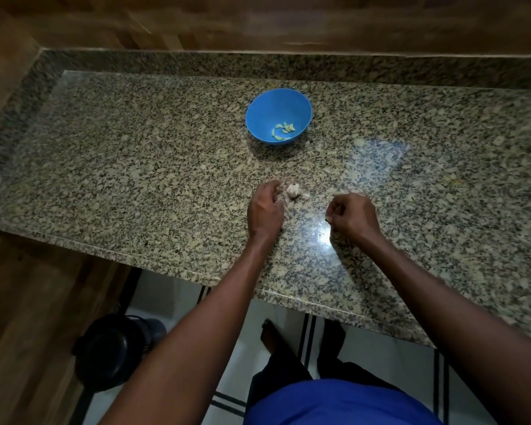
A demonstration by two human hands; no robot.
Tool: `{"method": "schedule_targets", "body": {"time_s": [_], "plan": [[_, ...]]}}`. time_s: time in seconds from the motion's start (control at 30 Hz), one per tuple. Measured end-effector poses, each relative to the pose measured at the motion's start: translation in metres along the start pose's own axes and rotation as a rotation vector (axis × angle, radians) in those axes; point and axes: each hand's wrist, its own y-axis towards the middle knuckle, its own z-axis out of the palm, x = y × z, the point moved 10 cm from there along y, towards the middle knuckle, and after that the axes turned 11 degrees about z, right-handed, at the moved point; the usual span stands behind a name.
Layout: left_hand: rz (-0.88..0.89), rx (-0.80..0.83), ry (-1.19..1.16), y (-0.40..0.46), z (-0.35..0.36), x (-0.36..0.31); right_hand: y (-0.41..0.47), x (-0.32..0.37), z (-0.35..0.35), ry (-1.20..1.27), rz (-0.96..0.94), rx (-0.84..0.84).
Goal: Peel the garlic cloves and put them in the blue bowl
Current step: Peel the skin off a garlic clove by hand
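A blue bowl (278,116) stands on the granite counter, with several pale peeled garlic cloves (284,131) lying in its bottom. Nearer to me, a small white garlic piece with papery skin (293,191) lies on the counter. My left hand (265,209) hovers just left of that piece, fingers curled down toward the counter beside it; what its fingertips touch is hidden. My right hand (351,214) is further right, fingers curled, pinching a small pale bit at its fingertips.
The granite counter (135,167) runs wide to both sides, with a raised back ledge and wooden walls behind and at left. Its front edge slants across below my forearms. A dark round bin (111,351) stands on the tiled floor below.
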Motion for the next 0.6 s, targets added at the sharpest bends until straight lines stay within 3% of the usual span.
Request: {"method": "schedule_targets", "body": {"time_s": [0.13,0.23,0.37,0.6], "plan": [[0.1,-0.051,0.123,-0.044,0.004,-0.018,-0.005,-0.001,-0.001,-0.067,-0.074,-0.005],[0.263,0.081,0.142,-0.063,0.037,-0.042,-0.005,-0.004,-0.008,-0.057,-0.063,0.008],[0.431,0.179,0.217,-0.064,0.07,-0.07,0.003,-0.023,-0.021,0.036,0.088,0.056],[0.45,0.27,0.312,-0.068,0.087,-0.062,0.007,-0.037,-0.029,0.014,0.19,0.088]]}}
